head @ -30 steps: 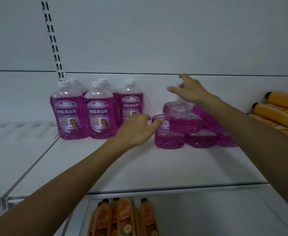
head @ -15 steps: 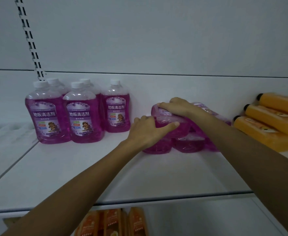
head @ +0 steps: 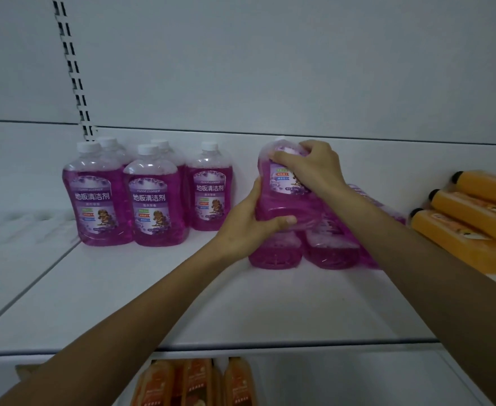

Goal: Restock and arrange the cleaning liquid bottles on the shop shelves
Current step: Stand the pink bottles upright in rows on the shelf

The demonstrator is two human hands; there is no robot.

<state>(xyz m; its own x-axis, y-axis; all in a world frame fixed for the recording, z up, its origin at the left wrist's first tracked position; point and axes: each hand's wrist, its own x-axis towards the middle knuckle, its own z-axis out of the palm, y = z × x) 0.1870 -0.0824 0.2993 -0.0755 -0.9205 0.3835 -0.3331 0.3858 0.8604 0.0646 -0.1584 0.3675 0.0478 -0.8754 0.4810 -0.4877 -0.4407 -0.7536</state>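
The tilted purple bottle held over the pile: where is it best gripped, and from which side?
Both ends, probably: the held bottle is wide and tilted, so the left hand cupping its base from the lower left and the right hand gripping its shoulder from above look secure.

We see the near half of the shelf point(head: 153, 303) bare, left to right. Far left, upright purple bottles point(head: 153, 197) block the back. Right of centre sits a pile of lying purple bottles point(head: 276, 253), with orange bottles point(head: 460, 230) just beside it. The gap between is taken by the left hand point(head: 249, 227) and a tilted bottle point(head: 284, 200). Open air above the caps.
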